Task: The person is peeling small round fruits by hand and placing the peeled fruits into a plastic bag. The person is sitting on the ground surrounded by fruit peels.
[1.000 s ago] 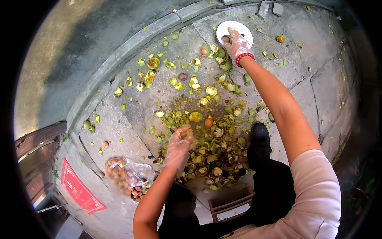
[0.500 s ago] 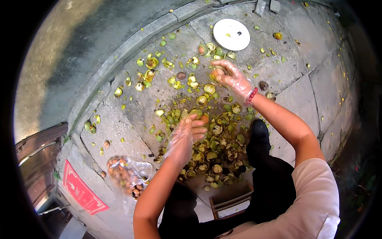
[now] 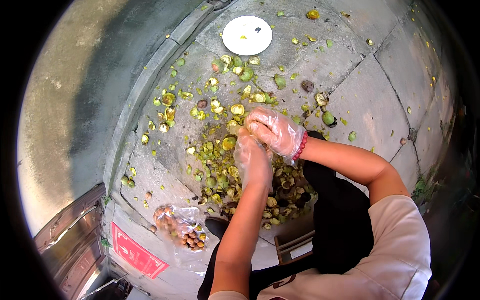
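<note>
My left hand (image 3: 254, 159) and my right hand (image 3: 276, 132), both in clear plastic gloves, meet above a heap of split green walnut husks (image 3: 225, 172). The fingers of each are curled and closed, touching the other hand. Whatever they grip is hidden behind the fingers and glove film. A red bead bracelet (image 3: 301, 145) circles my right wrist. Just beyond the fingertips lies a pale, opened husk (image 3: 238, 109). A yellow-green husk piece (image 3: 229, 143) lies left of my left hand.
A white round plate (image 3: 247, 36) with small scraps is at the far side. Green walnuts and husk pieces (image 3: 246, 74) lie in front of it. A clear plastic bag of walnuts (image 3: 187, 235) sits at the near left, by a red printed sheet (image 3: 137, 250). A low kerb (image 3: 131, 110) runs along the left.
My right hand has come back from the far right and closed in against my left hand. My left hand has moved right and farther out. The view has shifted too.
</note>
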`<state>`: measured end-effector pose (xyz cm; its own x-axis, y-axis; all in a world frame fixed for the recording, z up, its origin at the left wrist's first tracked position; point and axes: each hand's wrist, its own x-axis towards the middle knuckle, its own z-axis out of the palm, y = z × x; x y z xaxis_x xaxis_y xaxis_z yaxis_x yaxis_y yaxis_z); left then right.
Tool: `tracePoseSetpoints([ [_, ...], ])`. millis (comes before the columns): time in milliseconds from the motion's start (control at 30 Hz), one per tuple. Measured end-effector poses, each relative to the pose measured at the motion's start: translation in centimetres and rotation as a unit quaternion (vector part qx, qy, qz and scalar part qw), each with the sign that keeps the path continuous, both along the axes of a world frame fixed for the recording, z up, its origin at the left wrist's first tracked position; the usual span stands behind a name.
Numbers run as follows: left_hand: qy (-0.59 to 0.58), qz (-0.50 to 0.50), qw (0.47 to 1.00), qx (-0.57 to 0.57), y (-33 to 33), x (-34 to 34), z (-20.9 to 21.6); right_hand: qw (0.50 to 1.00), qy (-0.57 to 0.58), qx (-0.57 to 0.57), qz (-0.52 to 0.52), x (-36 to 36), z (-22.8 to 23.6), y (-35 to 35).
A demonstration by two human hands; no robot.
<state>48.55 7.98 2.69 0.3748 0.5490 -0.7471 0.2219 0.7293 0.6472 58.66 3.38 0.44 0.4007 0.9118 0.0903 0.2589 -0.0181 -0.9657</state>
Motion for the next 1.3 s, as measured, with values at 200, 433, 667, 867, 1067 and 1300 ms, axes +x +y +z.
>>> tracePoseSetpoints([
  [200, -0.04, 0.113, 0.992, 0.043, -2.7, 0.7, -2.6, 0.986, 0.159, 0.028, -0.03, 0.4, -1.3, -0.8],
  [433, 0.01, 0.041, 0.967, 0.253, -3.2, -0.2, -2.6, 0.925, 0.338, 0.021, -0.176, -0.3, -1.4, -0.2],
  [667, -0.064, 0.0, 0.996, 0.058, -1.3, -1.1, 0.9, 0.998, -0.05, 0.037, -0.005, 1.3, 0.5, -1.6],
  [867, -0.103, 0.047, 0.991, 0.075, -2.0, -0.6, 0.3, 0.997, -0.072, 0.034, 0.022, 1.1, 0.2, -1.1],
  [1067, -0.186, 0.137, 0.973, -0.007, -1.6, -1.6, -0.8, 0.993, 0.092, 0.059, -0.043, 0.3, -0.1, -0.1],
  [1300, -0.25, 0.166, 0.952, -0.059, 0.6, -2.6, -0.7, 0.989, 0.12, -0.066, -0.05, 0.9, -2.2, -2.8],
])
